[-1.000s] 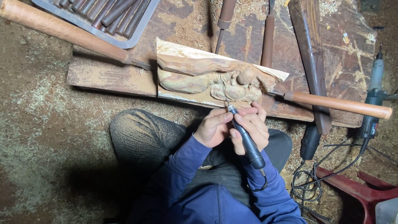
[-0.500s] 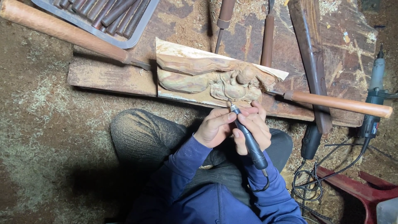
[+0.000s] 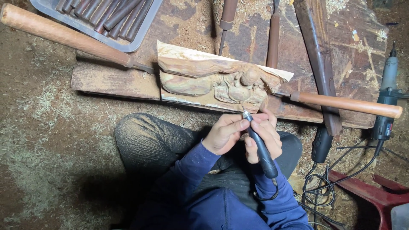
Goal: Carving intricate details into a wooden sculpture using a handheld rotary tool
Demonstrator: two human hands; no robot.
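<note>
A carved wooden relief panel [image 3: 213, 81] leans on a rough plank [image 3: 115, 81] in front of me. My right hand [image 3: 266, 138] grips a black corded rotary handpiece [image 3: 260, 147], its metal tip close to the panel's lower edge near the carved figure. My left hand [image 3: 223, 133] pinches the front end of the handpiece just behind the tip, fingers curled around it. Both forearms wear blue sleeves. My legs in grey trousers [image 3: 153, 140] are folded beneath.
Two long wooden-handled chisels [image 3: 68, 38] [image 3: 349, 104] lie either side of the panel. A grey tray of chisels [image 3: 106, 17] sits top left. More tool handles [image 3: 272, 38], a power tool [image 3: 385, 98], cables and a red stool [image 3: 366, 196] lie right. Sawdust covers the floor.
Both hands and the handpiece shifted only slightly along the panel's lower edge; the grip is unchanged.
</note>
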